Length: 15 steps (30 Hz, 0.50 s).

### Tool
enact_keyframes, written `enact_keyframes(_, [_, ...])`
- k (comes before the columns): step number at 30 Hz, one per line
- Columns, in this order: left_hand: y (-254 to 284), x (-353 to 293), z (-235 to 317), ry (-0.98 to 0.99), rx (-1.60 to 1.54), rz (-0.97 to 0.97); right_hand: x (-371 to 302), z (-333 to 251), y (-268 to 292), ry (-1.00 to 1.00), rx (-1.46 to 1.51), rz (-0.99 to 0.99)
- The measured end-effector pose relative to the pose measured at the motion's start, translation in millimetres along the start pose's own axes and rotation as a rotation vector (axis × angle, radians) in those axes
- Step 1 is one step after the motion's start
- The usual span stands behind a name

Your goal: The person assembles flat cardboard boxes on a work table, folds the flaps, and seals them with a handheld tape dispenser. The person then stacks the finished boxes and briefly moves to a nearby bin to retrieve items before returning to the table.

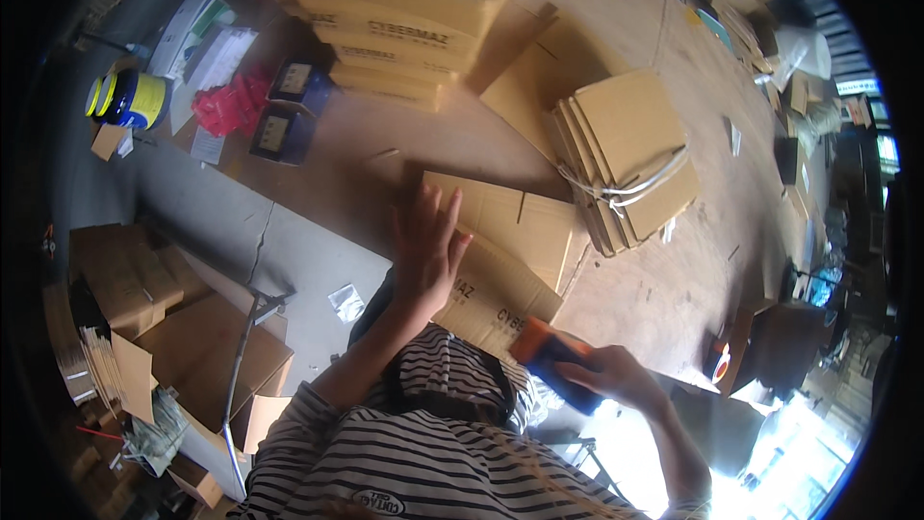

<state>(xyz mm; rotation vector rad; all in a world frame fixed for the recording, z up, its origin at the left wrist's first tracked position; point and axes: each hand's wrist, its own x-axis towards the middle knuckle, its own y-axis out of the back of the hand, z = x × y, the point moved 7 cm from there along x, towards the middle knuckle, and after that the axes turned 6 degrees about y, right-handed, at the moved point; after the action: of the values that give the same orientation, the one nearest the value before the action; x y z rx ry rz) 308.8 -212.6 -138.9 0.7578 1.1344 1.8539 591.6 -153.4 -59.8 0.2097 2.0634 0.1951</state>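
Right hand (611,377): you are wrapping your fingers around the orange-and-blue hand tool (555,366), probably a tape dispenser; the grip is looking closed and firm, its underside hidden.
Orange end: pointing ahead-left of the grip, by the carton's near right corner; contact is not showing clearly.
Carton (499,291): lying ahead-left of that grip, printed panel facing up.
Panel handling: you are likely working best by bracing the board flat, setting the tool square, drawing with even pressure, and leaving its path free of fingers.
Left hand (430,246): you are holding it open at the carton's left side, fingers slightly spread, grasping nothing; cannot tell whether it is pressing.
Strapped cardboard bundle (635,140): resting farther ahead, beyond the carton.
Box stack (390,14): standing farthest ahead-left.
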Motion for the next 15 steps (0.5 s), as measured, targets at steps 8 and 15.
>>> enact_keyframes(8, [3, -2, 16, -0.040, 0.036, 0.014, 65, 157, -47, -0.306, -0.068, 0.337])
enact_keyframes(15, [6, -41, 71, -0.858, -0.047, -0.486, 96, 83, -83, -0.318, -0.217, 0.778])
